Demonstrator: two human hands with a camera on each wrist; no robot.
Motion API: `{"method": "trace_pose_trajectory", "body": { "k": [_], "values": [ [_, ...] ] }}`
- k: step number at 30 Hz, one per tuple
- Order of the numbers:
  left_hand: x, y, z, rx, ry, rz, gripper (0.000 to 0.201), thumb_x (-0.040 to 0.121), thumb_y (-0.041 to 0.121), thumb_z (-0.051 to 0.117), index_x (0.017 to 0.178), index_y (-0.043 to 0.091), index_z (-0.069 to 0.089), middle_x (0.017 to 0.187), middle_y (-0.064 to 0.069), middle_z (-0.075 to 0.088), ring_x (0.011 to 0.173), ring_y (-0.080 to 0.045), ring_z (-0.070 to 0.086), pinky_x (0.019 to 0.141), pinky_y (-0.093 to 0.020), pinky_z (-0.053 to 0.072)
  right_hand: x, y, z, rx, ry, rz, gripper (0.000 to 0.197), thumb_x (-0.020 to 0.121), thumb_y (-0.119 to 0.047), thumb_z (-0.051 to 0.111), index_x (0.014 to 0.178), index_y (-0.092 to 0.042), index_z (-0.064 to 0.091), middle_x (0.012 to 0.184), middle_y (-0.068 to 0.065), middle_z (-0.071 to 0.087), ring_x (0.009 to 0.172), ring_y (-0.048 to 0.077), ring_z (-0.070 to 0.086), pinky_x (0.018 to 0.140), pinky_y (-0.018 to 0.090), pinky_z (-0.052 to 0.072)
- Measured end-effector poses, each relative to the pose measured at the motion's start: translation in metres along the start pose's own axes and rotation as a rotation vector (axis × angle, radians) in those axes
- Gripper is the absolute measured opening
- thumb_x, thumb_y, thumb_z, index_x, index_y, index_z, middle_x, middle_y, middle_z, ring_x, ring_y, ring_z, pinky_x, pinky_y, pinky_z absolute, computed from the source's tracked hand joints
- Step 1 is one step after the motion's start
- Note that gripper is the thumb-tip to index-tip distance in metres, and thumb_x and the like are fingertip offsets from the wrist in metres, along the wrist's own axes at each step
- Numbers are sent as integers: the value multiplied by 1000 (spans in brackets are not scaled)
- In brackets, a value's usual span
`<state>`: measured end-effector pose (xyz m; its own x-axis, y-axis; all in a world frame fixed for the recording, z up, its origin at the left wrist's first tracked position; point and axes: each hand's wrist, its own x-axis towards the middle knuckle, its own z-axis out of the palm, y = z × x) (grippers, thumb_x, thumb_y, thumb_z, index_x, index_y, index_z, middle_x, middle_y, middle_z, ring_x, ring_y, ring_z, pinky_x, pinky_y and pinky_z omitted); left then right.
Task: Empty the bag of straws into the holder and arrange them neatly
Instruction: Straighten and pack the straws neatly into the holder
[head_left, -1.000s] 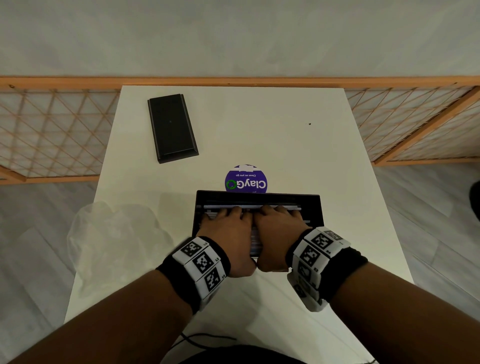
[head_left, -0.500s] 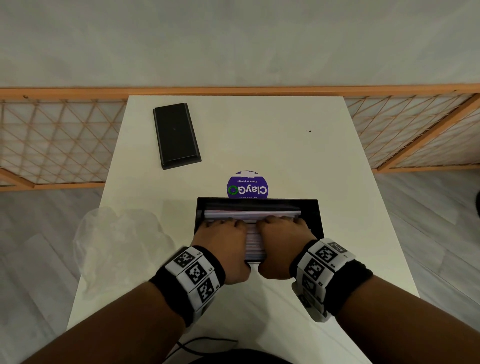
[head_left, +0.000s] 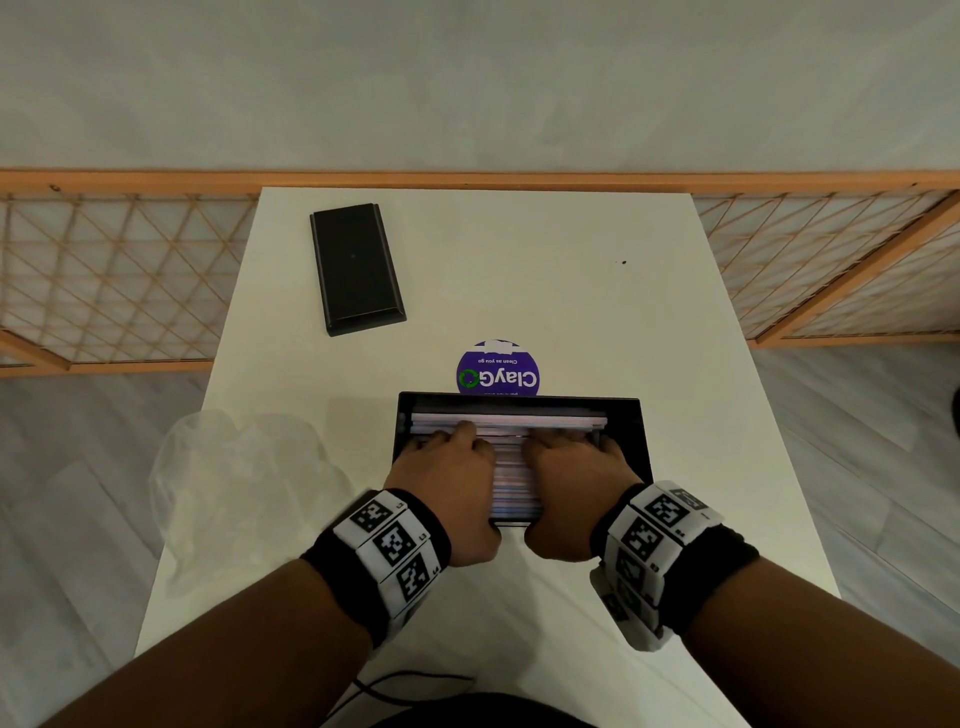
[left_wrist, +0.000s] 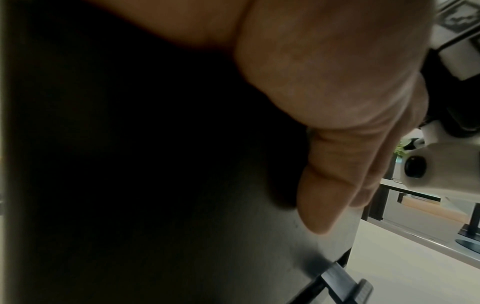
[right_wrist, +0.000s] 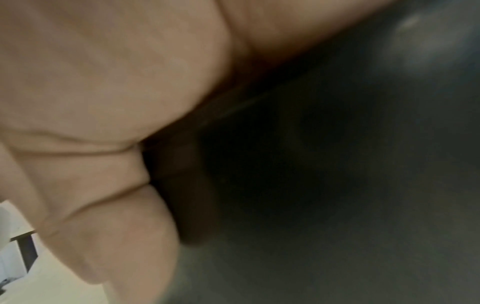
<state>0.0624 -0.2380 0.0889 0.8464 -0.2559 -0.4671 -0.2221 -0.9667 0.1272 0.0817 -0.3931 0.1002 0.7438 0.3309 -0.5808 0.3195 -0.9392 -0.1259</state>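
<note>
The black rectangular holder (head_left: 519, 400) stands on the white table (head_left: 571, 291), filled with a layer of pale straws (head_left: 511, 488) lying left to right. My left hand (head_left: 447, 467) and right hand (head_left: 576, 467) lie side by side over its near half. Their fingers rest on top of the straws, with a strip of straws showing between the hands. In the left wrist view my left thumb (left_wrist: 332, 185) lies flat against the holder's dark outer wall (left_wrist: 182, 205). The right wrist view shows my right thumb (right_wrist: 116, 226) against the same wall (right_wrist: 337, 185). The empty clear bag (head_left: 234, 478) lies at the table's left edge.
A black lid (head_left: 357, 267) lies at the far left of the table. A round purple sticker (head_left: 497, 374) sits just behind the holder. A wooden lattice rail (head_left: 119, 280) runs behind and beside the table. A black cable (head_left: 410, 680) crosses the near edge.
My hands, touching a second ago, have slid a little apart along the straws, so a strip of straws now shows between them. The holder has stayed put.
</note>
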Motion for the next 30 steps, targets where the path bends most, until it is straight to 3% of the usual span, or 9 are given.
{"method": "trace_pose_trajectory", "body": {
  "k": [3,7,9,11,14,17,22,27,30],
  "values": [
    [1,0,0,5,-10,2,62,77,50,65,130,23,48,128,1,52,118,-22,55,107,-41,42,0,-1,-3,-25,-18,3,69,66,-46,67,129,-25,50,131,0,45,124,28,46,108,48,36],
    [0,-1,1,7,30,-4,65,77,48,66,133,22,47,132,1,56,124,-22,53,112,-40,37,1,-2,-8,-40,-14,-6,58,66,-44,69,119,-27,54,116,-3,58,111,24,58,102,41,41],
    [-1,3,0,26,51,19,71,77,47,67,138,22,43,136,1,54,129,-24,50,114,-42,35,1,-7,-10,-38,-9,-19,58,65,-40,69,118,-26,52,114,-3,60,110,25,59,104,43,43],
    [-1,8,-1,-16,49,52,69,75,43,71,137,26,45,133,3,55,124,-23,53,109,-42,42,1,-14,-13,-86,-23,-67,55,68,-38,70,119,-24,54,116,0,58,109,26,57,102,45,44],
    [-1,8,-2,-59,54,49,60,76,40,69,132,28,50,128,5,60,117,-20,59,103,-39,48,0,-17,-12,-48,-46,-81,46,71,-30,71,115,-23,57,112,1,61,100,24,62,89,36,52],
    [-5,2,0,-26,91,19,59,79,46,66,131,26,50,127,4,60,117,-21,59,104,-36,46,-3,-8,-9,-48,-12,-27,44,70,-35,68,112,-24,56,102,-3,65,91,22,65,82,30,54],
    [-7,1,-2,-13,81,-2,58,80,48,66,130,22,50,124,2,61,113,-20,61,101,-34,48,-1,-2,-8,-42,-29,12,46,68,-41,68,109,-25,57,98,-6,65,89,19,65,85,33,56],
    [-5,1,0,-14,78,-5,59,80,49,67,130,21,50,126,2,60,115,-21,60,102,-35,47,-1,0,-5,-21,-8,7,57,71,-43,69,122,-26,49,114,-5,60,108,21,60,102,38,46],
    [-6,1,0,-17,77,-7,60,79,50,66,130,22,50,127,2,59,115,-21,59,102,-35,47,-2,-1,-5,-14,-6,2,60,72,-43,69,125,-27,48,117,-5,59,111,21,58,105,40,44]
  ]
}}
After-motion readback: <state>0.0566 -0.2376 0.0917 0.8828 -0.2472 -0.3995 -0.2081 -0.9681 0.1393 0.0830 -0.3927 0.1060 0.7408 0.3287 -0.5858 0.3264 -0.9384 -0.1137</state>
